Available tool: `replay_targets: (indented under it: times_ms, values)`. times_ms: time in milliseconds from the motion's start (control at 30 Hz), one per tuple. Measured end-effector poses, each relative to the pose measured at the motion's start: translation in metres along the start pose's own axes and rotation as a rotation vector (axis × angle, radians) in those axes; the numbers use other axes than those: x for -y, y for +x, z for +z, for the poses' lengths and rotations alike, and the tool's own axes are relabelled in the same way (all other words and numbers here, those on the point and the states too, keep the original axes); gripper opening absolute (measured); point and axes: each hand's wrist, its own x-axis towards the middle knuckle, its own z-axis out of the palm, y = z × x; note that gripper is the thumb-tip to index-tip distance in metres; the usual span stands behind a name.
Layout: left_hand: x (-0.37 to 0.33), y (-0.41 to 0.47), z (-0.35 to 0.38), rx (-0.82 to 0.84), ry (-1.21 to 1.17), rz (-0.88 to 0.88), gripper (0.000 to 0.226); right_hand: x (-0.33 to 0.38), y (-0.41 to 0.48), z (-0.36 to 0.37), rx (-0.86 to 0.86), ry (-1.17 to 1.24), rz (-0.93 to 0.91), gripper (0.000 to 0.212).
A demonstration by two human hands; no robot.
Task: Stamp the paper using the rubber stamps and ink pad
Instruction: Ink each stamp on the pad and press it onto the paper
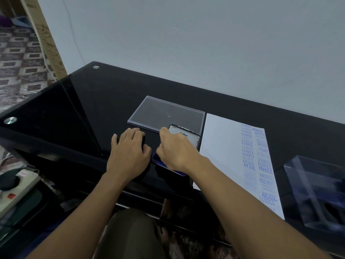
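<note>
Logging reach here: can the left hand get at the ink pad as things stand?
Probably yes: the left hand rests on the table right beside the ink pad, with nothing between them. The right hand, gripping the raised lid, covers most of the pad, though.

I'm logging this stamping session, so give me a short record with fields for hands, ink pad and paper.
left hand: palm down on table, left of ink pad; grip unclear
right hand: curled on ink pad, thumb at raised lid
ink pad: open, blue pad showing
paper: right of ink pad, blue impressions printed
clear box: far right
</note>
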Motion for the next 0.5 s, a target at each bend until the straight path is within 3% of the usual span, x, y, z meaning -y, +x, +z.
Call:
replay_targets:
  times_ms: [500]
  values:
    - [0.0002, -0.0006, 0.0001, 0.011, 0.0, 0.001, 0.037, -0.0027, -0.0001, 0.0034, -0.029, -0.009, -0.012, 0.008]
